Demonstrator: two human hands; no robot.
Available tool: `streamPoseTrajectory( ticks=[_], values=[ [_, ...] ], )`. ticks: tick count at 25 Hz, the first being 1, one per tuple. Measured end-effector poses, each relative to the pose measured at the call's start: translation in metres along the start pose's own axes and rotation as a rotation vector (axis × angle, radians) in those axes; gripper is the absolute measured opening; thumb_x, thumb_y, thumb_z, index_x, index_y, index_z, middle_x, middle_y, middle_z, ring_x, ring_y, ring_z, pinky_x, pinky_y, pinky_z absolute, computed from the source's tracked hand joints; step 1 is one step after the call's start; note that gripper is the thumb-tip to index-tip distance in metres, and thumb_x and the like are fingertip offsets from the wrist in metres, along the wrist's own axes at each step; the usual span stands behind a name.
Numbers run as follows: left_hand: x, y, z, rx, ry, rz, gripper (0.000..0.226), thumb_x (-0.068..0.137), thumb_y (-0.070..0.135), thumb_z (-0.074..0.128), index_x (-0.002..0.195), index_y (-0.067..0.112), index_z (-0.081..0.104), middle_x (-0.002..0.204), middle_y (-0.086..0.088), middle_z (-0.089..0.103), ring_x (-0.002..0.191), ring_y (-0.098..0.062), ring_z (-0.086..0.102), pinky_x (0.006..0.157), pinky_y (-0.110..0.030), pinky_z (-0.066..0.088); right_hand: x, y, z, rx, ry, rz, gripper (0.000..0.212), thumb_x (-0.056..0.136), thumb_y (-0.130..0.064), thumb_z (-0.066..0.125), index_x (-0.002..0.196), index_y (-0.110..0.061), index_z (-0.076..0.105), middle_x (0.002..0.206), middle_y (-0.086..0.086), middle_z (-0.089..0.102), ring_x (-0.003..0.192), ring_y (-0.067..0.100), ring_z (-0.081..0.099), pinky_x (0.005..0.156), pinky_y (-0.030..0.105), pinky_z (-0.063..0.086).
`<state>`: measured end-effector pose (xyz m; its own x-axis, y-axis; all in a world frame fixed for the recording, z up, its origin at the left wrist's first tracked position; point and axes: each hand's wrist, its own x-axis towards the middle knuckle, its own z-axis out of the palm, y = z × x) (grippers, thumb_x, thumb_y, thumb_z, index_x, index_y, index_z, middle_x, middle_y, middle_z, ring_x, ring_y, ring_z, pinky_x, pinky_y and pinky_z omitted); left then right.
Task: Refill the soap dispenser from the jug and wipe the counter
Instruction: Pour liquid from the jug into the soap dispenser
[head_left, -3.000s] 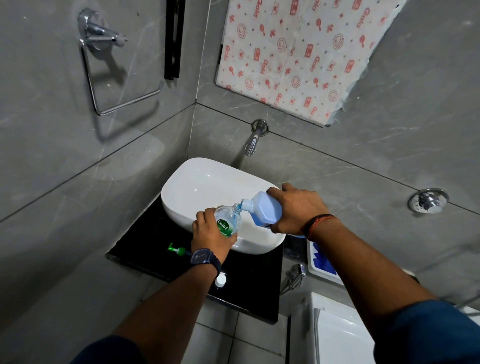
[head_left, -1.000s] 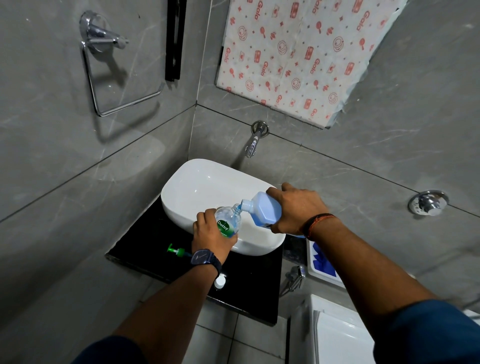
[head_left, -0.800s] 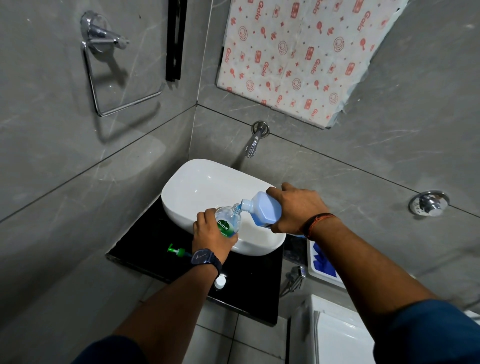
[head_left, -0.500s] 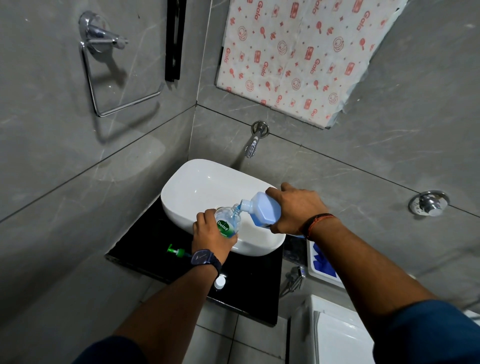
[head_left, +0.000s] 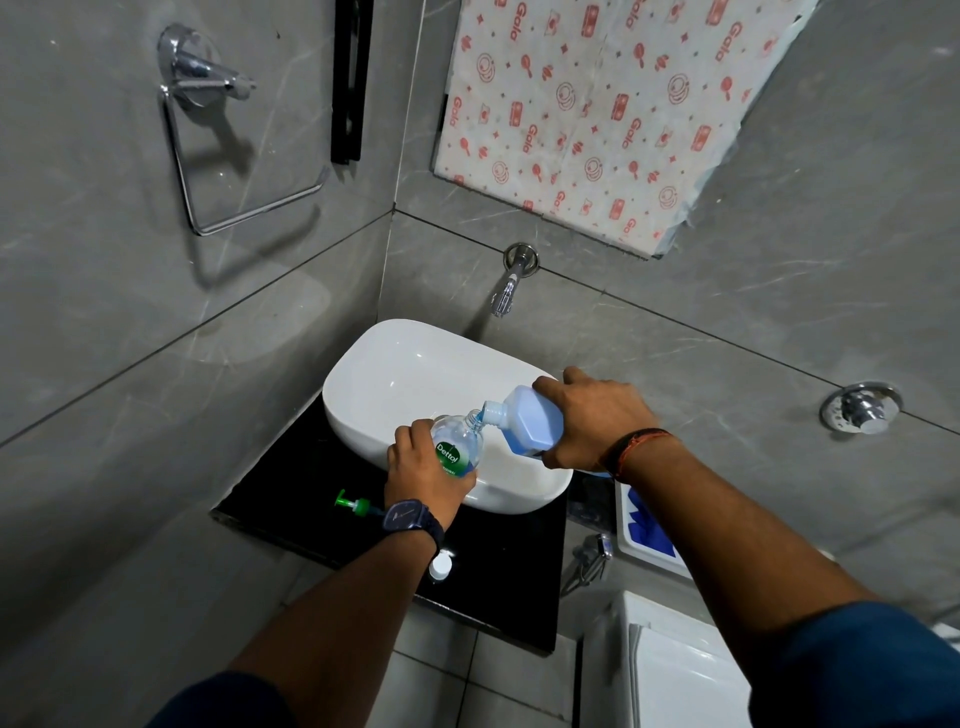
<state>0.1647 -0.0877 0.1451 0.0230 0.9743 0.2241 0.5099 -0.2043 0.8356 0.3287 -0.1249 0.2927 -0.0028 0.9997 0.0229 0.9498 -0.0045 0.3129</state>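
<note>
Chrome comes first on the left wall: a towel ring (head_left: 208, 130) hangs on the grey tile, and a black vertical strip (head_left: 350, 78) is beside it, near the corner. Below them a black counter (head_left: 291, 499) carries a white basin (head_left: 415, 374). On the counter, just left of the left wrist, lies a green pump head (head_left: 353, 504). A small white cap (head_left: 440, 566) lies near the front edge.

The left hand (head_left: 423, 478), with a dark watch (head_left: 410, 519) on its wrist, has its fingers curled round the soap dispenser (head_left: 457, 449). This clear bottle is open at the neck and is at the front rim of the basin; whether it stands on the counter I cannot tell. Its green label reads "Dettol", and the letters under it are too small to read.

Above the basin a chrome tap (head_left: 506, 291) comes out of the wall. The right hand (head_left: 592, 418) grips the jug (head_left: 530, 423), a pale blue bottle tilted to the left, with the fingers wrapped round its body. The spout of the jug is at the mouth of the dispenser, and a thin blue stream passes between them. A dark and orange band (head_left: 636, 447) is round the right wrist.

On the wall above, a white sheet (head_left: 597, 114) carries red pictures and the word "Gala" many times. At the far right a chrome knob (head_left: 860, 408) sits on the tile.
</note>
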Motion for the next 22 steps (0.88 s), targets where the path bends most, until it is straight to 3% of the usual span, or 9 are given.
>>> streamPoseTrajectory(
  ticks=[22],
  values=[
    [0.0049, -0.0007, 0.0044, 0.011, -0.006, -0.002, 0.077, 0.049, 0.025, 0.088, 0.112, 0.008, 0.049, 0.107, -0.014, 0.052, 0.097, -0.035, 0.053, 0.078, -0.044, 0.05, 0.004, 0.0021, 0.0001, -0.014, -0.006, 0.002, 0.069, 0.058, -0.056, 0.07, 0.118, -0.035, 0.045, 0.096, 0.001, 0.055, 0.076, 0.029, 0.06, 0.058, 0.029, 0.039]
  ],
)
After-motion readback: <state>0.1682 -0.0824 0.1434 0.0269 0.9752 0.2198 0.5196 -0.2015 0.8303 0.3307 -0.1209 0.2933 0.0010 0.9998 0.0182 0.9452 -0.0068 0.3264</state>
